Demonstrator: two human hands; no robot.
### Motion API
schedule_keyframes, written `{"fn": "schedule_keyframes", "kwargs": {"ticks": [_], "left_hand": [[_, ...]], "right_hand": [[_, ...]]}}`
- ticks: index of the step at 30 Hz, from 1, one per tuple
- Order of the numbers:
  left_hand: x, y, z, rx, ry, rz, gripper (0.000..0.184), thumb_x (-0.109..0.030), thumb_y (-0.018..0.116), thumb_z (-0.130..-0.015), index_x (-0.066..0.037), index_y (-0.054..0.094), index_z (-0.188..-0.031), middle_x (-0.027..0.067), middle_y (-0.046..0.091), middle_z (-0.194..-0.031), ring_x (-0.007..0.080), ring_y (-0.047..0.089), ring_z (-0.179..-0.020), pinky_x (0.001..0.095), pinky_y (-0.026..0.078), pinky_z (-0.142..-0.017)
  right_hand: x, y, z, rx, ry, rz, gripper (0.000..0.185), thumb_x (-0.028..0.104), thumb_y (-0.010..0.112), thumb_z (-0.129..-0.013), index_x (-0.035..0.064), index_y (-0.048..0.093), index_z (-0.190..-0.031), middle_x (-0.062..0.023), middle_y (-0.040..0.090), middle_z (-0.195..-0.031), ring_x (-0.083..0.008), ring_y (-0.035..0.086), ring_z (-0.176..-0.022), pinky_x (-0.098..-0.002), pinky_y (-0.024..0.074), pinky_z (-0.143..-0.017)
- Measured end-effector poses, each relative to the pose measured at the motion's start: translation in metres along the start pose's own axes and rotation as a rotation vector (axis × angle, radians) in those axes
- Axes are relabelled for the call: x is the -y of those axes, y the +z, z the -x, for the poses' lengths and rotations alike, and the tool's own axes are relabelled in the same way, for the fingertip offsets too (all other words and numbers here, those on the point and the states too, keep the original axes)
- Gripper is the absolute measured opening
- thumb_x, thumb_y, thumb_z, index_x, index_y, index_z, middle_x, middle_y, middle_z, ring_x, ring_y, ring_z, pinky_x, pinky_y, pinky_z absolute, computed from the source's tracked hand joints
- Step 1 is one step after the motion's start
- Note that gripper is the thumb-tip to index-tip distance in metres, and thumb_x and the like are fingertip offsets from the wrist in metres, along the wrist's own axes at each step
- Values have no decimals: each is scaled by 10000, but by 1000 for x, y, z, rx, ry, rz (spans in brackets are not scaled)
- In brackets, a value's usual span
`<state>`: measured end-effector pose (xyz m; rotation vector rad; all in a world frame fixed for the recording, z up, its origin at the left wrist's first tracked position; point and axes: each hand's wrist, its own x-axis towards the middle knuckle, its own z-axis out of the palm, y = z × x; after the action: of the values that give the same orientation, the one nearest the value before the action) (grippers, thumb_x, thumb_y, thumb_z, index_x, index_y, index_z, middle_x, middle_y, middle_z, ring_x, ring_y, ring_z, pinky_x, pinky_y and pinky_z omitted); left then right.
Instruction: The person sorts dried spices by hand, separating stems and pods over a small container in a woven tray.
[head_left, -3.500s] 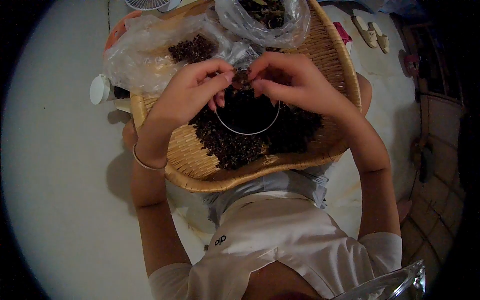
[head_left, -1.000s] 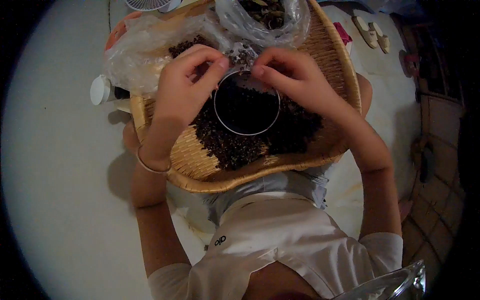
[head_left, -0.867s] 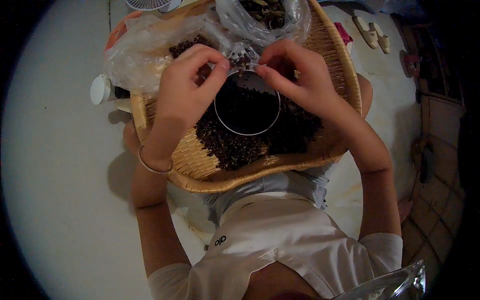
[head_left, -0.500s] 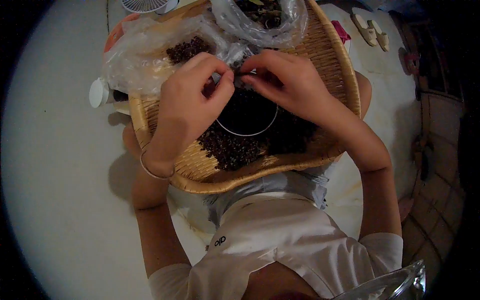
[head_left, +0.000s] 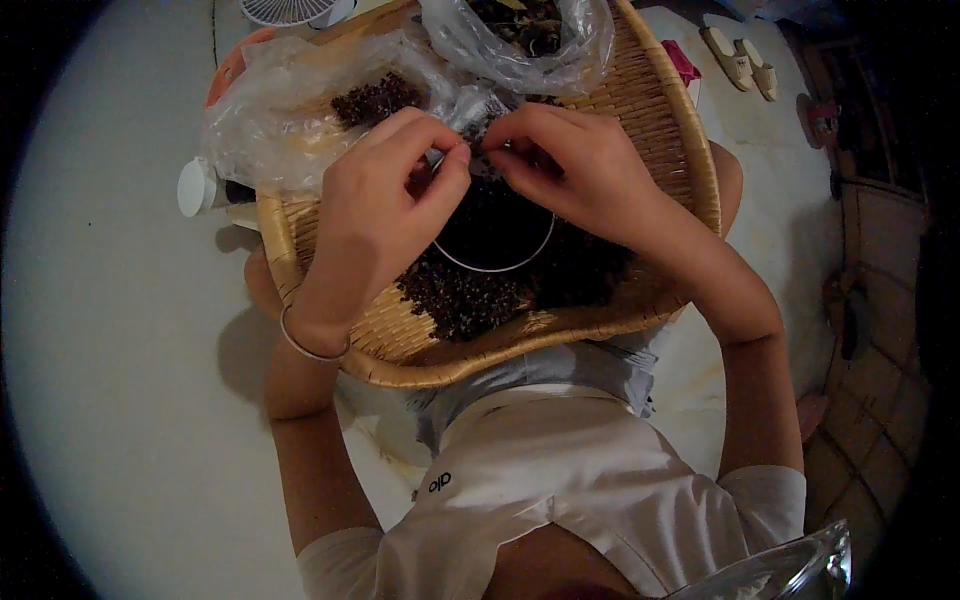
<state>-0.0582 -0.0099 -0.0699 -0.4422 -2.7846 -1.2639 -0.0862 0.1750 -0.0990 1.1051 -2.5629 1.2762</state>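
Note:
My left hand and my right hand face each other over a round container with a thin white rim. Thumb and forefinger are pinched on each; whatever small dark bit lies between the fingertips is too small to name. The container's inside is very dark. Around it, a heap of dark, crumbly, dried-looking plant pieces lies in a wide woven basket across my lap. Beyond my left hand, a clear plastic bag lies under a smaller dark clump.
At the basket's far side, another clear bag holds dark leafy material. Left of the basket are a white-capped container, an orange item and a white fan. Slippers lie on the floor at upper right.
The fingertips of my right hand have shifted slightly to the right, widening the small gap between the hands. My left hand is almost still, and the basket stays put.

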Motion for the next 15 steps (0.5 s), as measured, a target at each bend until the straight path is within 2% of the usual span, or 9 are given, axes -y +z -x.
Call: {"fn": "schedule_keyframes", "kwargs": {"ticks": [15], "left_hand": [[3, 0, 0, 19, 2, -9, 79, -101, 573, -764, -26, 550, -773, 73, 529, -715, 181, 529, -542, 273, 426, -517]], "right_hand": [[1, -1, 1, 30, 24, -47, 169, 174, 596, -762, 77, 548, -892, -107, 596, -761, -275, 599, -694, -365, 484, -600]]}}
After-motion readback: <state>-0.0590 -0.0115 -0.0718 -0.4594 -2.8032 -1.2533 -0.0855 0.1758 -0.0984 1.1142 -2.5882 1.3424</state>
